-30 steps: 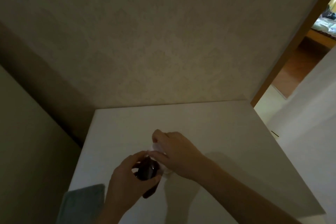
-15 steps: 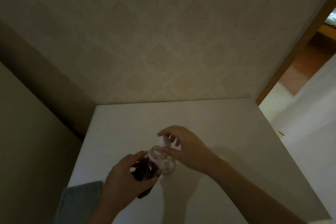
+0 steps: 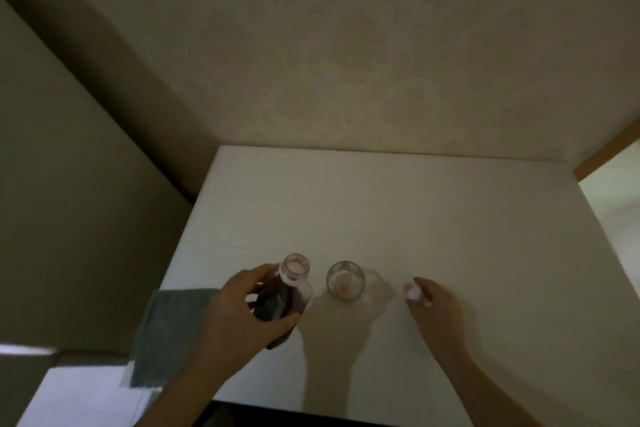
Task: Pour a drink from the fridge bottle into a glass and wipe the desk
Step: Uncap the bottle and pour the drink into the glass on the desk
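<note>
The left hand [image 3: 239,315] is wrapped around the dark bottle [image 3: 282,295], which stands on the white surface [image 3: 398,204] with its mouth open and uncapped; the drink inside looks dark red-brown and seems to fill most of the body, though the dim light makes the level hard to read. The right hand [image 3: 436,305] pinches the small pale cap [image 3: 413,290] between thumb and fingertips, low over the surface at about 3 o'clock from the glass [image 3: 345,280]. The glass sits just beside the bottle, at its 3 o'clock, upright, and appears empty apart from a faint reddish tint at the bottom that may only be a reflection. The pour is the step in hand, and it would go best if the cap were set down well clear of the glass, the bottle lifted and its lip brought right over the rim before tilting, then tipped slowly, since a full bottle tends to gulp and splash. A grey-green cloth [image 3: 166,329] lies at the surface's near left edge, at 9 o'clock from the bottle and partly under the left wrist, handy for wiping afterwards.
</note>
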